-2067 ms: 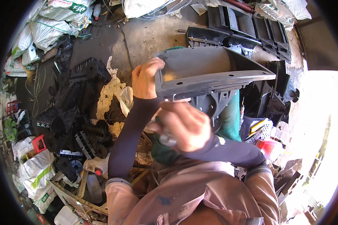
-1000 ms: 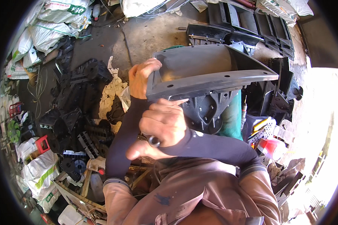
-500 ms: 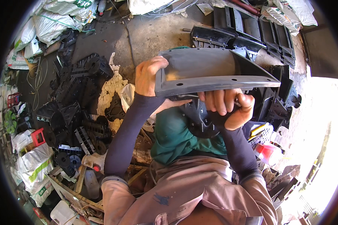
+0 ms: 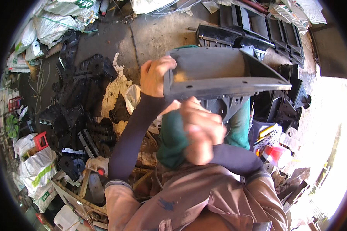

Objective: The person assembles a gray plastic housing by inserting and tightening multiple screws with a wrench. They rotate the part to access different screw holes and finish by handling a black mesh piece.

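Note:
A long black hopper-like trough [image 4: 212, 70], with a flanged rim with holes, is held up in front of me above my green-trousered knees. My left hand [image 4: 154, 79] grips its left end, thumb side beneath and fingers bent over the edge. Below the trough's near rim is my right hand [image 4: 202, 129], smeared by motion, its fingers curled near the left part of the underside. Whether it holds anything cannot be made out. A black bracket with a rounded plate [image 4: 219, 107] shows under the trough, partly hidden by that hand.
Black moulded parts [image 4: 81, 84] lie heaped on the floor at left. More black troughs [image 4: 254, 23] are stacked at the far right. White sacks [image 4: 61, 23] stand far left; a wooden crate [image 4: 71, 194] is at near left. A red-and-white container [image 4: 275, 154] sits at my right.
My right hand has moved left and toward me along the underside, uncovering the bracket. The trough has shifted slightly right, with my left hand still on its end.

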Demonstrator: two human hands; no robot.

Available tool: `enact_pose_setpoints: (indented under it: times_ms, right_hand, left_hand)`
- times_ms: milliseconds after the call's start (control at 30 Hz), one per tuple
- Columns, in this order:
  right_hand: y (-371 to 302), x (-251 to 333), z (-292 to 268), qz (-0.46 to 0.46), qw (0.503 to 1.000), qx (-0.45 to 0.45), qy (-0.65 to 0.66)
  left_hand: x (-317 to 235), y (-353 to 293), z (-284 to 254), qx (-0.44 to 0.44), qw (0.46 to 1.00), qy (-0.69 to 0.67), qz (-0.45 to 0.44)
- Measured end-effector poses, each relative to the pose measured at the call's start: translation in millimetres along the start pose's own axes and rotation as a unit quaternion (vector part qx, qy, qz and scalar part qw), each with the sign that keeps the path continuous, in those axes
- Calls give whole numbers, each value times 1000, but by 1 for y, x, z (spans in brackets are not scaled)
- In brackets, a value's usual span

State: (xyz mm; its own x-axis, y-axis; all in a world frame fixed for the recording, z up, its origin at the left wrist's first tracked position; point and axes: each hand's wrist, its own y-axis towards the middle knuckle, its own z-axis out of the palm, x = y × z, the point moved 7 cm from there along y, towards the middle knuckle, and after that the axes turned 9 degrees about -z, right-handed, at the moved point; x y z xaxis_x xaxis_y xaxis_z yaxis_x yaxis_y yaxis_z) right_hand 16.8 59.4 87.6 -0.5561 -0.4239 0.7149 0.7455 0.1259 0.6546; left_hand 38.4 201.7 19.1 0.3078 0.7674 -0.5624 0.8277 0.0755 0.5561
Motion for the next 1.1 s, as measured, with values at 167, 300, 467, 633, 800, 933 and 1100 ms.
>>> enact_pose_setpoints:
  times_ms: [167,300,467,633,800,933,1100]
  right_hand:
    - [4,6,13,7,996,58,-61]
    - [-4,-27,-39,175,945,-80,266]
    - [-1,-57,-63,243,900,-98,349]
    - [3,-42,-36,223,931,-106,269]
    - [-4,-10,16,75,983,112,-123]
    - [5,2,-3,5,998,56,21]
    - [6,-38,-56,243,885,-167,360]
  left_hand:
    - [1,5,-2,-12,999,-33,27]
    - [-5,2,-10,13,999,-34,-16]
    - [-8,5,-6,-4,999,-42,-16]
    - [2,6,0,1,994,-112,7]
    - [5,7,6,-1,997,-71,29]
    - [0,6,3,2,998,-63,-7]
    - [-9,6,-6,13,999,-50,-6]
